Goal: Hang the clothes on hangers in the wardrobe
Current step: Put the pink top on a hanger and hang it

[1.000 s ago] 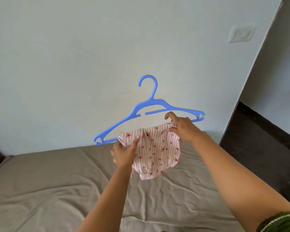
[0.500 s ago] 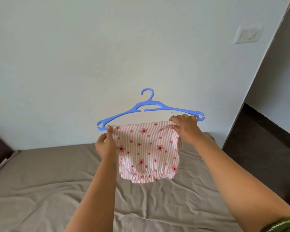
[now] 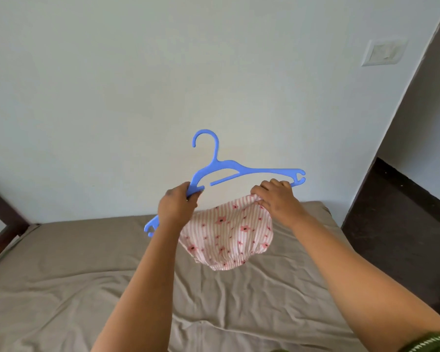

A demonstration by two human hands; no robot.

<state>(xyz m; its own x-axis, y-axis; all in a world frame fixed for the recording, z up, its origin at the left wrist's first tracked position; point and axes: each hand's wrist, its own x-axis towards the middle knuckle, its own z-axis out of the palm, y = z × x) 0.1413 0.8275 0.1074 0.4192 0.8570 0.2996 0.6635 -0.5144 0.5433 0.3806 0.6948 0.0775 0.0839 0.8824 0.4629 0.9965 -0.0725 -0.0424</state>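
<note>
Above the bed (image 3: 87, 275): tilted blue hanger (image 3: 239, 168), left hand (image 3: 177, 205) grip curled round its lower arm; right hand (image 3: 277, 196) grip pinching pink striped garment (image 3: 226, 237) beneath.

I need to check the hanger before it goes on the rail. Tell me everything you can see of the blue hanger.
The blue hanger looks like moulded plastic: an open hook on top, two sloping shoulder arms with notched ends, and a short inner bar. It is held in the air above the bed, tilted with its left end lower. The left hand grips its left arm; the right hand pinches the striped floral garment by its right end.
</note>
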